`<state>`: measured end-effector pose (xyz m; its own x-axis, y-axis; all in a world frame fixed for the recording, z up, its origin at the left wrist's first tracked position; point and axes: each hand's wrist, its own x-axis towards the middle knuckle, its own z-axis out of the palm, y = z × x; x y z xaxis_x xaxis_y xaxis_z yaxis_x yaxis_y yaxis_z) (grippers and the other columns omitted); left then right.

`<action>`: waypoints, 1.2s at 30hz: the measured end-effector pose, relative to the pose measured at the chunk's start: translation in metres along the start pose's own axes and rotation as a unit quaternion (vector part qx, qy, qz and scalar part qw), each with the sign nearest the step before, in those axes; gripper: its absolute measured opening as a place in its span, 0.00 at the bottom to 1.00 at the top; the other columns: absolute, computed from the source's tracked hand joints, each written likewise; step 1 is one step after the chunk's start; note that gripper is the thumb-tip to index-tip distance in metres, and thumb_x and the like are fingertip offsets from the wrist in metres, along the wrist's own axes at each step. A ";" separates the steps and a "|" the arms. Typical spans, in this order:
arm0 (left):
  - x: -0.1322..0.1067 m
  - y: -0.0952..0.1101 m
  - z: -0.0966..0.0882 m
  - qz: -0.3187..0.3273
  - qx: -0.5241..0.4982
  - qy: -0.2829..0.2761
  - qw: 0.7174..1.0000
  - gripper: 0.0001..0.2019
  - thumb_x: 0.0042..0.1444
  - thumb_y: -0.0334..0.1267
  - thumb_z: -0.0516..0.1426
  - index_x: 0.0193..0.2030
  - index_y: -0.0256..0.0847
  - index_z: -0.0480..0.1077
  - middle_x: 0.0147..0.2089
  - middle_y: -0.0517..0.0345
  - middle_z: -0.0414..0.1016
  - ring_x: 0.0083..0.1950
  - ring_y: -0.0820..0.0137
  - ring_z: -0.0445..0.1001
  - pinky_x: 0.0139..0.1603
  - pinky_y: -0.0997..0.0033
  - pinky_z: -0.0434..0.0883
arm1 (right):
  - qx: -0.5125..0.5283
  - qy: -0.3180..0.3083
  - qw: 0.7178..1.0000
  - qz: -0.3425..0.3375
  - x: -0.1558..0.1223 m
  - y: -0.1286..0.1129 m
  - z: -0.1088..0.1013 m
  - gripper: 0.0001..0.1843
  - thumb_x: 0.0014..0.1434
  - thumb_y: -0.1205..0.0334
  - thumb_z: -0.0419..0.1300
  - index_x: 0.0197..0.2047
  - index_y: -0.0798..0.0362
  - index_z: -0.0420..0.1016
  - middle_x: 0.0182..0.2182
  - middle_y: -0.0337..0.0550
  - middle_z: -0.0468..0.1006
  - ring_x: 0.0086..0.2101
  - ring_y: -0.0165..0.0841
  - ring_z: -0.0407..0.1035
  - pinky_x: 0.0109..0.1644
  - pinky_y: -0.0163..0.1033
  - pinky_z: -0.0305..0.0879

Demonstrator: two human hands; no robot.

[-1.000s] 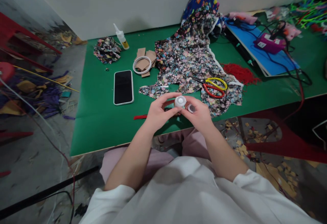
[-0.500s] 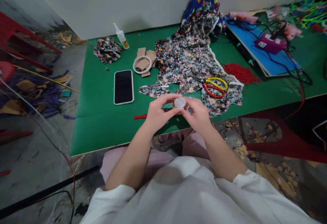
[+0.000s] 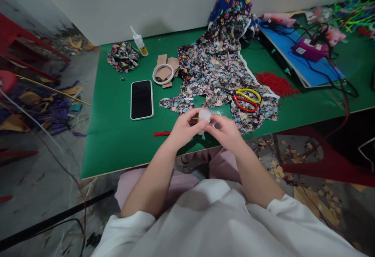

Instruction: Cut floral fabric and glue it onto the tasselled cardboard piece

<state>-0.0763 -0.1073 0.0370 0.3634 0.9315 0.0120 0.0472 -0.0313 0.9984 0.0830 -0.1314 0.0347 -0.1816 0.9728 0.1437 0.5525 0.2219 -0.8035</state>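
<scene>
Near the table's front edge, my left hand [image 3: 185, 129] is closed around a small whitish bottle [image 3: 204, 115], its round end facing up and a bit of yellow on its side. My right hand [image 3: 225, 130] meets it from the other side, thumb and fingers closed against the bottle. A small round, pale-rimmed thing [image 3: 216, 125] shows between the right thumb and fingers; what it is I cannot make out. Beyond the hands lies black floral fabric [image 3: 211, 65], with scissors [image 3: 244, 99] with yellow and red handles on it. A red strand bundle [image 3: 161, 134] lies left of my left hand.
On the green table [image 3: 111, 143] are a phone [image 3: 142, 100], a white tape roll [image 3: 163, 74] on cardboard pieces [image 3: 173, 63], a dropper bottle [image 3: 141, 45] and crumpled floral cloth [image 3: 123, 57]. Red threads [image 3: 275, 84], a blue folder [image 3: 310, 69] and a purple corded device [image 3: 310, 50] sit rightward.
The bottle has tilted and moved slightly left, showing more of its side. My fingers have shifted a little around it; the things on the table are unmoved.
</scene>
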 end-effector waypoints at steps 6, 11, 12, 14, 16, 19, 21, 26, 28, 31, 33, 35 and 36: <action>0.001 -0.006 -0.001 0.006 -0.062 0.040 0.997 0.16 0.50 0.43 0.60 0.45 0.38 0.69 0.44 0.51 0.76 0.45 0.65 0.75 0.44 0.67 0.72 | 0.052 0.036 0.998 0.025 0.000 -0.001 0.000 0.15 0.54 0.51 0.58 0.41 0.50 0.77 0.33 0.41 0.78 0.31 0.30 0.68 0.34 0.34 0.63; -0.004 0.001 -0.002 0.059 -0.075 0.072 0.993 0.16 0.52 0.42 0.58 0.46 0.39 0.68 0.46 0.51 0.76 0.48 0.63 0.74 0.48 0.64 0.71 | 0.113 0.109 0.986 0.064 -0.001 0.007 0.000 0.13 0.55 0.52 0.57 0.36 0.51 0.77 0.33 0.40 0.78 0.32 0.30 0.69 0.38 0.36 0.64; -0.006 0.004 -0.001 0.068 -0.078 0.073 0.992 0.15 0.53 0.42 0.58 0.46 0.39 0.68 0.45 0.51 0.76 0.48 0.63 0.74 0.47 0.65 0.72 | 0.125 0.125 0.982 0.073 -0.001 0.010 0.000 0.13 0.55 0.52 0.57 0.35 0.51 0.77 0.32 0.40 0.78 0.31 0.30 0.69 0.37 0.36 0.64; -0.009 0.007 -0.001 0.076 -0.084 0.078 0.990 0.15 0.53 0.43 0.57 0.46 0.39 0.68 0.43 0.51 0.77 0.46 0.64 0.75 0.42 0.67 0.73 | 0.158 0.153 0.971 0.096 0.000 0.018 0.003 0.13 0.54 0.52 0.58 0.34 0.52 0.76 0.28 0.39 0.76 0.28 0.28 0.67 0.35 0.35 0.64; -0.011 0.008 0.000 0.077 -0.093 0.088 0.989 0.16 0.54 0.45 0.57 0.46 0.39 0.68 0.41 0.52 0.77 0.43 0.65 0.76 0.38 0.69 0.74 | 0.197 0.180 0.957 0.115 0.001 0.026 0.007 0.14 0.54 0.51 0.57 0.33 0.53 0.75 0.24 0.37 0.73 0.25 0.27 0.65 0.32 0.34 0.62; -0.009 0.007 0.000 0.072 -0.124 0.097 0.985 0.16 0.53 0.46 0.57 0.45 0.39 0.68 0.40 0.53 0.78 0.42 0.66 0.76 0.36 0.70 0.73 | 0.233 0.208 0.943 0.115 0.002 0.032 0.010 0.14 0.54 0.50 0.57 0.32 0.53 0.74 0.20 0.34 0.68 0.24 0.26 0.63 0.31 0.33 0.61; -0.006 0.006 0.000 0.060 -0.154 0.105 0.981 0.16 0.53 0.47 0.57 0.44 0.40 0.67 0.40 0.54 0.78 0.43 0.65 0.76 0.38 0.69 0.73 | 0.234 0.204 0.944 0.109 0.002 0.032 0.010 0.14 0.54 0.51 0.58 0.32 0.53 0.74 0.20 0.33 0.68 0.24 0.25 0.62 0.31 0.32 0.60; 0.001 0.006 -0.005 0.013 -0.212 0.144 0.967 0.18 0.52 0.50 0.56 0.44 0.40 0.67 0.43 0.52 0.77 0.46 0.64 0.75 0.44 0.67 0.72 | 0.228 0.194 0.948 0.112 0.002 0.029 0.010 0.13 0.54 0.52 0.58 0.32 0.53 0.74 0.21 0.34 0.68 0.24 0.25 0.62 0.30 0.32 0.60; 0.002 0.006 -0.008 -0.007 -0.241 0.155 0.958 0.19 0.52 0.51 0.56 0.44 0.39 0.68 0.44 0.52 0.77 0.47 0.64 0.75 0.44 0.68 0.73 | 0.237 0.192 0.946 0.110 0.002 0.031 0.010 0.13 0.54 0.52 0.58 0.35 0.53 0.73 0.21 0.34 0.67 0.24 0.25 0.62 0.30 0.32 0.60; 0.003 0.007 -0.011 -0.033 -0.284 0.164 0.944 0.18 0.52 0.50 0.55 0.44 0.39 0.69 0.45 0.53 0.77 0.46 0.66 0.76 0.43 0.71 0.73 | 0.239 0.185 0.947 0.108 0.003 0.033 0.011 0.13 0.54 0.52 0.58 0.38 0.52 0.73 0.22 0.34 0.67 0.23 0.25 0.61 0.29 0.32 0.59; 0.003 0.010 -0.011 -0.044 -0.315 0.169 0.933 0.17 0.54 0.49 0.54 0.43 0.39 0.69 0.44 0.55 0.77 0.44 0.68 0.76 0.43 0.73 0.73 | 0.234 0.184 0.948 0.109 0.003 0.033 0.011 0.13 0.54 0.52 0.58 0.38 0.51 0.73 0.22 0.34 0.67 0.23 0.25 0.62 0.28 0.32 0.59; 0.002 0.014 -0.011 -0.055 -0.347 0.173 0.920 0.15 0.55 0.47 0.53 0.42 0.39 0.70 0.43 0.56 0.77 0.42 0.70 0.76 0.41 0.75 0.73 | 0.232 0.188 0.948 0.108 0.003 0.033 0.011 0.13 0.54 0.52 0.58 0.38 0.50 0.73 0.22 0.34 0.67 0.23 0.25 0.62 0.28 0.32 0.59; 0.002 0.015 -0.011 -0.061 -0.361 0.173 0.914 0.14 0.56 0.47 0.53 0.41 0.39 0.70 0.43 0.56 0.77 0.41 0.71 0.77 0.39 0.76 0.73 | 0.232 0.189 0.948 0.108 0.003 0.033 0.011 0.13 0.54 0.52 0.58 0.39 0.50 0.73 0.22 0.34 0.67 0.23 0.25 0.62 0.28 0.33 0.59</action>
<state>-0.0854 -0.1016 0.0528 0.0738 0.9749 -0.2103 -0.6048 0.2114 0.7678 0.0916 -0.1222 0.0021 0.2473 0.9661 0.0736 0.1103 0.0474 -0.9928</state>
